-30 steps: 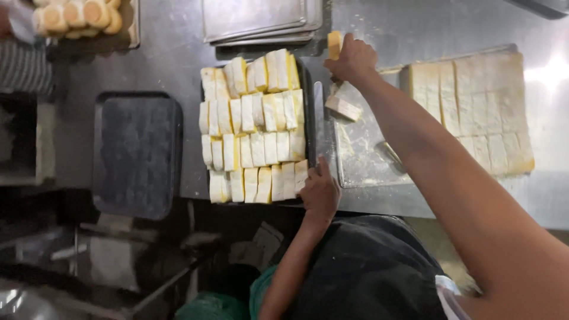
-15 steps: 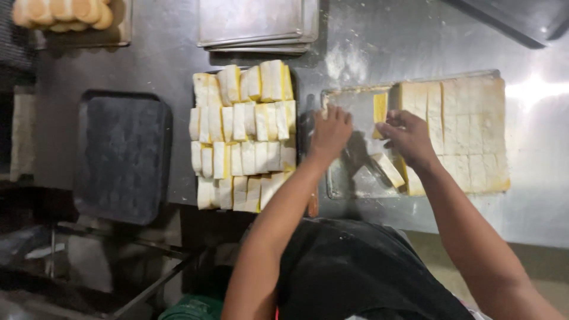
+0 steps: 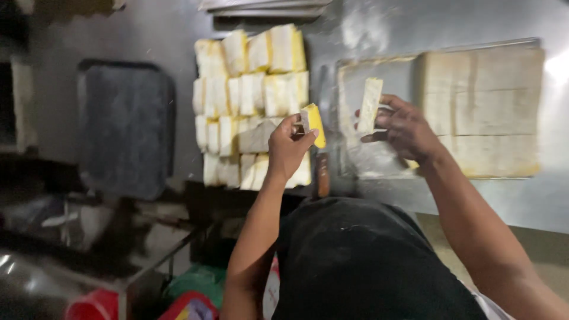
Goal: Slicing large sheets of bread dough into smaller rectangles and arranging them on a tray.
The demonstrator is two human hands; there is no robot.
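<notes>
The left hand [image 3: 288, 148] is closed around a yellow cake piece [image 3: 314, 123], with fingers curled on it, just above the stacked cake pieces [image 3: 249, 101] on the steel table [image 3: 178, 35]. The right hand [image 3: 405, 129] pinches a pale cake slice [image 3: 370, 105] upright between thumb and fingers, over the tray [image 3: 355, 160], beside the uncut cake slab [image 3: 483, 109]. The two hands are near but apart.

Two hands, left [image 3: 288, 148] and right [image 3: 406, 127], hold one slice each [image 3: 314, 123] [image 3: 370, 105], beside one dark tray [image 3: 125, 127] and one uncut slab [image 3: 483, 109].
</notes>
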